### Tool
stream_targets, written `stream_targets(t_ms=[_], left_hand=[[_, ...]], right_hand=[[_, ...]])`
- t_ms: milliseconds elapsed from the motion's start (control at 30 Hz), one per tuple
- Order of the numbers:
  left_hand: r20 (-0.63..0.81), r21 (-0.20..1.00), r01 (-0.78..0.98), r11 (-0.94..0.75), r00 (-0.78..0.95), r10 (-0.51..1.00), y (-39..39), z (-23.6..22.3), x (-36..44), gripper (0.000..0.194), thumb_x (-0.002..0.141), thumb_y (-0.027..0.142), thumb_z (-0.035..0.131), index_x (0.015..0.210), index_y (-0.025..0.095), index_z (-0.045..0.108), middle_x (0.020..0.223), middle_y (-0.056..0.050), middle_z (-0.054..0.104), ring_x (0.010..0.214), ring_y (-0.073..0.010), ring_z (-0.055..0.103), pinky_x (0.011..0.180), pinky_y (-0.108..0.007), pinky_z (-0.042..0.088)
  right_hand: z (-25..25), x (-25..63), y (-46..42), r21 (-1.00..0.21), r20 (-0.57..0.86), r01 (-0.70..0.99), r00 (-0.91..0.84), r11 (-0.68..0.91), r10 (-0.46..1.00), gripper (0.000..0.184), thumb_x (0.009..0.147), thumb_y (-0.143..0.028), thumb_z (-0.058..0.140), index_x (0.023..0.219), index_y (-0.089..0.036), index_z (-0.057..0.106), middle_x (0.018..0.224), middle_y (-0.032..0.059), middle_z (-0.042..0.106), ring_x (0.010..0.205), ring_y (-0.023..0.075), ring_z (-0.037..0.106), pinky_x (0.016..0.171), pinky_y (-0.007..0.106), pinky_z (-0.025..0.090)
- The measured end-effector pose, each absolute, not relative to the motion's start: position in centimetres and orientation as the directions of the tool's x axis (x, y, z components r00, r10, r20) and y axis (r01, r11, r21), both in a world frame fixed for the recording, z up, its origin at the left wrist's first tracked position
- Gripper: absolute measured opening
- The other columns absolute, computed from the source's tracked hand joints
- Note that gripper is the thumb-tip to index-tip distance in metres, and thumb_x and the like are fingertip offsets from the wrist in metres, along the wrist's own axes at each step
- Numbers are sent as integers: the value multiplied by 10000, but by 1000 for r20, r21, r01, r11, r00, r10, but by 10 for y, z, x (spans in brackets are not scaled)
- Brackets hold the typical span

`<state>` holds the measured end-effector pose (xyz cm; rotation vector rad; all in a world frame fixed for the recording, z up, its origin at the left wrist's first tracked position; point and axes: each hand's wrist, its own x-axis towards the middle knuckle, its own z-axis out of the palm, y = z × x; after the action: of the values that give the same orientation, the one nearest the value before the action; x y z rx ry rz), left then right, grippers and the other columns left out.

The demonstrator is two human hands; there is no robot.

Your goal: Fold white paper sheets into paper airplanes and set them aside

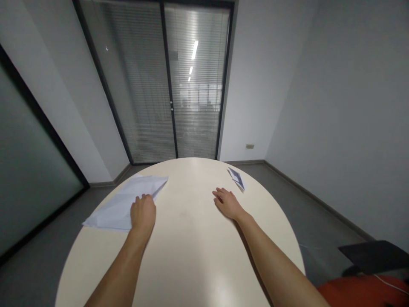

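Note:
A stack of white paper sheets [121, 200] lies on the left part of a round cream table [191, 251]. My left hand [143, 212] rests on the near right edge of that stack, fingers curled down onto the paper. My right hand [226, 202] lies flat on the bare tabletop to the right of centre, fingers stretched out, holding nothing. Just beyond its fingertips, near the table's far right edge, sits a small folded paper piece [237, 178] with a bluish face.
Glass doors with slatted blinds [169, 85] stand behind the table, with grey walls on both sides. A dark flat object [373, 256] and something red-orange [364, 292] sit low at the right, off the table. Grey floor surrounds the table.

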<state>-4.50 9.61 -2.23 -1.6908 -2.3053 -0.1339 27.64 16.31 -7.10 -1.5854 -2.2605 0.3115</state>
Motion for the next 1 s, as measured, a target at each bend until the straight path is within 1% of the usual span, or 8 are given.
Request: stream_targets(t_ms=[133,267,367,500,633,800,900,1000], left_hand=[[346,-163,961,223,-156,925,90,-13,-20,436,939,18,316,1114,83,710,1250,-157,697,1239,-319,604,966,-403,513],[240,-131,988,84,-51,969,82,-19,18,435,970,41,328,1205,105,689,1430,-155,597,1369,-296,517,959,-343,538],[129,-83,996,-33,43,991,76,-25,45,447,978,32,305,1214,108,678,1425,-165,599,1329,-268,562,919,-319,557],[-20,-44,977,-207,206,978,67,-26,66,400,968,45,342,1145,104,696,1269,-190,683,1082,-255,705,873,-361,569],[40,66,901,-430,428,903,55,-16,73,431,1045,372,362,1141,123,700,1201,-181,707,1099,-303,683,1006,-479,499],[88,327,737,-591,599,796,52,-14,70,455,1059,380,299,1041,218,724,1066,-71,768,1021,-223,702,1007,-402,497],[205,362,687,-629,600,773,64,-30,57,380,1040,337,366,1254,233,662,1350,-68,671,1264,-207,599,1162,-415,379],[167,311,765,-564,540,825,77,-50,42,544,987,402,487,1504,237,450,1642,-87,331,1523,-265,290,1249,-499,224]], right_hand=[[-71,277,164,-388,187,855,-293,344,938,394,988,-339,448,1327,-238,623,1510,116,517,1440,307,399,1171,586,260],[-72,278,167,-465,243,829,-217,310,946,394,983,-350,456,1310,-199,616,1409,128,602,1327,279,519,1147,484,334],[-68,278,170,-541,350,792,-94,283,932,448,1001,-353,406,1352,-127,568,1385,156,608,1278,254,552,1115,380,385],[-57,272,166,-504,476,797,-66,333,877,461,998,-360,404,1381,-141,537,1407,139,586,1275,260,526,1107,382,382],[-53,258,155,-420,378,841,-180,342,908,491,1006,-395,418,1429,-165,516,1413,133,590,1248,280,539,1072,409,394],[-58,253,147,-297,190,885,-313,358,931,524,979,-476,488,1433,-220,549,1478,124,548,1332,331,468,1100,506,340],[-60,258,149,-310,149,851,-398,425,905,513,986,-460,479,1448,-247,544,1548,96,482,1409,308,409,1170,517,247],[-59,261,152,-343,111,805,-477,484,872,539,997,-471,446,1486,-254,507,1586,84,432,1461,296,363,1197,500,225]])
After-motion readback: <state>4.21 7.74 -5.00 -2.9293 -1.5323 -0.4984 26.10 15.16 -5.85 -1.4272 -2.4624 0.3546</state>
